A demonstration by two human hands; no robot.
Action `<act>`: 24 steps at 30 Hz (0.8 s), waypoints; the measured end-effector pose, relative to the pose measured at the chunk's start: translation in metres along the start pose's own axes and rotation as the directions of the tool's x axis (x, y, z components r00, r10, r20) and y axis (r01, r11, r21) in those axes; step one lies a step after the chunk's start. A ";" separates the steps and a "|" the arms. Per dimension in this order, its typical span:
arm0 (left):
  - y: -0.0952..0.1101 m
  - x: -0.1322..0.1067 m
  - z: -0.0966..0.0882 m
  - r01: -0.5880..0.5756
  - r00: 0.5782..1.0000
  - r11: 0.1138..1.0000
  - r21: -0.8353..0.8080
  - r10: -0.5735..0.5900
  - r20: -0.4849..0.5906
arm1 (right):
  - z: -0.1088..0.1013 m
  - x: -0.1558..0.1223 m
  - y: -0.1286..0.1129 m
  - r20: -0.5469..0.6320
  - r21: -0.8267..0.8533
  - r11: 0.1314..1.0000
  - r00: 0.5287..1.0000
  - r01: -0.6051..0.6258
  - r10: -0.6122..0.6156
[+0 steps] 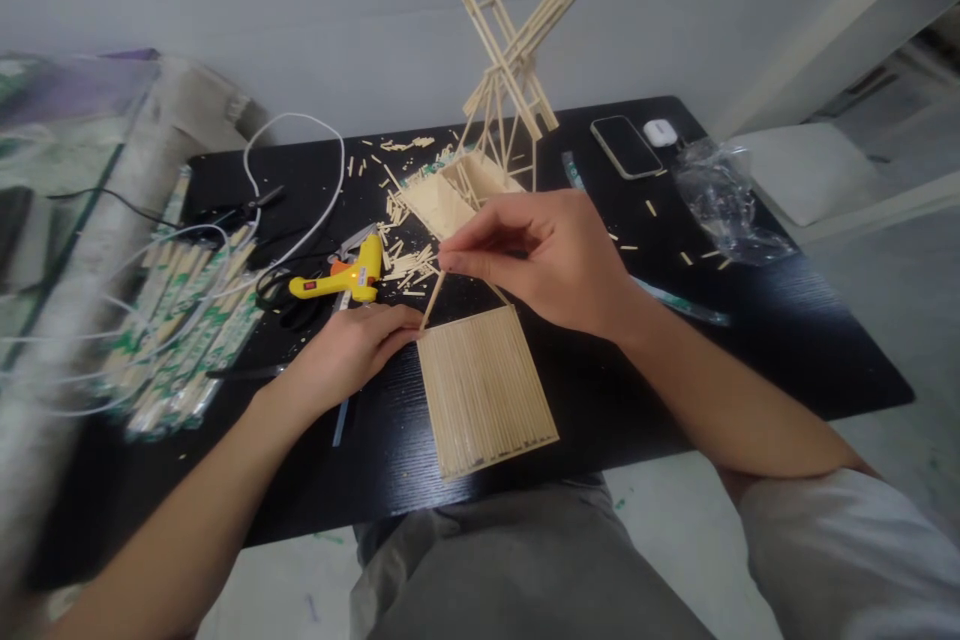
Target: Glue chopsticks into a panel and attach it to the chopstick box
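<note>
A flat, roughly square panel of thin wooden sticks laid side by side (487,390) rests near the table's front edge. My right hand (544,260) pinches the upper end of a thin wooden stick (433,298), which slants up from the panel's far left corner. At that corner the closed fingertips of my left hand (364,345) grip the panel beside the stick's foot. Another slanted stick (499,294) reaches the panel's far right corner, its upper part hidden by my right hand. Behind stands a wooden stick model with crossed windmill-like blades (506,55), its base partly covered by my hand.
A yellow glue gun (337,282) lies left of centre beside scattered stick offcuts (411,268). Plastic-wrapped stick bundles (187,340) and a looping white cable (341,165) occupy the left. A phone (626,146), a white case (660,132) and crumpled clear plastic (724,200) are at right.
</note>
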State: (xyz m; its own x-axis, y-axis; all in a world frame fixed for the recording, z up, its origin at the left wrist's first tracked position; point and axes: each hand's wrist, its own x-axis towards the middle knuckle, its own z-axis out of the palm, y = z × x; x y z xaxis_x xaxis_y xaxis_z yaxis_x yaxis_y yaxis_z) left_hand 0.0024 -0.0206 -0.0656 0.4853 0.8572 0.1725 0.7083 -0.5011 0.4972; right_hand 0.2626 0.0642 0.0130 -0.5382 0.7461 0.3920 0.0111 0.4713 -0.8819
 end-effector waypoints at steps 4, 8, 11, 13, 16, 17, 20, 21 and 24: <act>-0.001 -0.002 0.002 -0.019 1.000 0.999 0.035 0.020 -0.022 | 0.000 -0.001 0.000 0.005 -0.001 1.000 1.000 -0.007 0.007; 0.000 -0.002 0.002 -0.040 0.999 0.999 0.037 0.041 -0.033 | 0.001 -0.001 0.002 0.012 0.023 0.999 0.999 -0.039 0.038; 0.000 -0.002 0.001 -0.039 0.999 0.999 0.038 0.039 -0.023 | 0.002 0.000 0.004 0.010 0.064 0.997 0.999 -0.049 0.049; 0.001 -0.002 0.000 -0.034 0.999 0.999 0.042 0.034 -0.015 | 0.003 0.000 0.006 0.021 0.083 0.995 0.999 -0.052 0.050; 0.001 -0.002 0.000 -0.019 1.000 0.999 0.040 0.020 -0.005 | 0.003 0.000 0.008 0.016 0.099 0.993 0.998 -0.060 0.058; 0.001 -0.002 0.000 -0.015 1.000 0.999 0.038 0.015 -0.001 | 0.003 0.000 0.008 0.008 0.104 0.993 0.998 -0.062 0.062; 0.001 -0.002 0.000 -0.013 1.000 0.999 0.030 0.013 0.007 | 0.003 0.001 0.007 0.002 0.106 0.992 0.998 -0.069 0.069; 0.001 -0.002 0.000 -0.015 1.000 0.999 0.032 0.015 0.005 | 0.003 0.001 0.007 0.007 0.103 0.992 0.998 -0.069 0.069; 0.001 -0.002 0.000 -0.023 1.000 0.999 0.033 0.023 -0.006 | 0.001 0.002 0.005 0.022 0.100 0.993 0.998 -0.062 0.060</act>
State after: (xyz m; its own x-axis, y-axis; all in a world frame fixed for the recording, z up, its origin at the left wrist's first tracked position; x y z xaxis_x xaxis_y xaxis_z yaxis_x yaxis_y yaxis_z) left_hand 0.0022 -0.0226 -0.0660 0.4988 0.8459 0.1887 0.7134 -0.5243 0.4650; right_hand 0.2608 0.0673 0.0086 -0.5549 0.7625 0.3327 -0.0398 0.3751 -0.9261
